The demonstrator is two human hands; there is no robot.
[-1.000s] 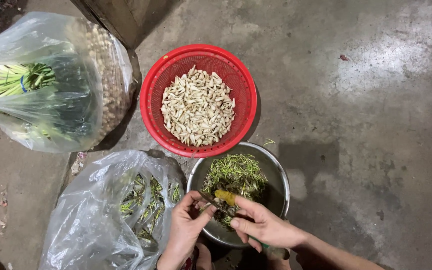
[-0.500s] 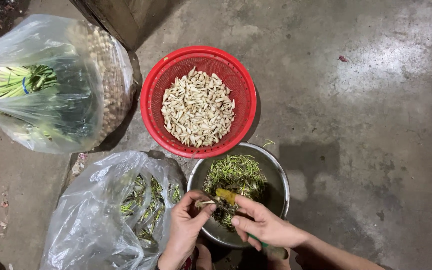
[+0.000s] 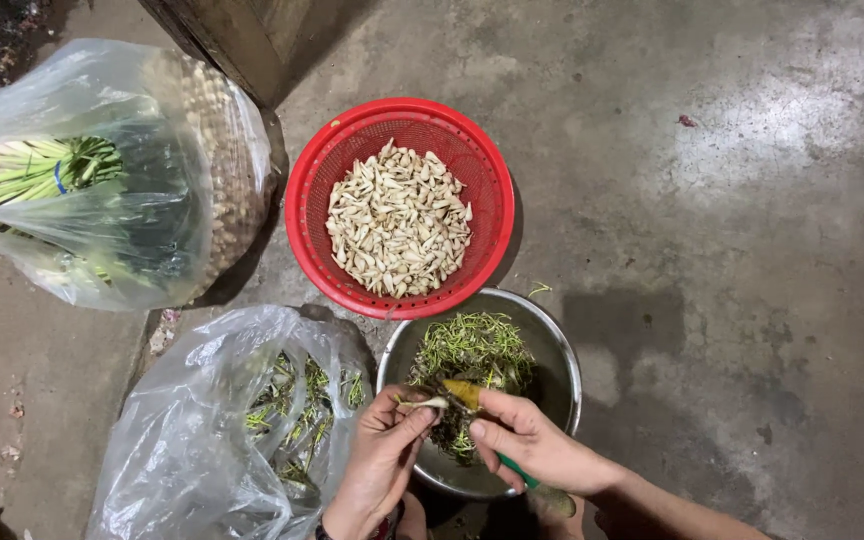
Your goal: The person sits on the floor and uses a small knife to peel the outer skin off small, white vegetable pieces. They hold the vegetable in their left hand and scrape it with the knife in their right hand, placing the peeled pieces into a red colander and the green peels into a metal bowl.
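Head view, bottom centre: the left hand (image 3: 380, 455) pinches a pale bulb (image 3: 426, 404) over the steel bowl (image 3: 564, 345); the right hand (image 3: 532, 445) grips a green-handled knife (image 3: 464, 392), blade beside the left fingertips, so a slip might nick them.

There is only one camera, and it sits on the person's head, looking almost straight down at the grey floor (image 3: 732, 200). It is close enough that both hands poke in at the bottom edge, over the metal bowl (image 3: 562, 350). The red basket (image 3: 312, 190) sits in the middle, and a plastic bag (image 3: 152, 230) fills the left side.
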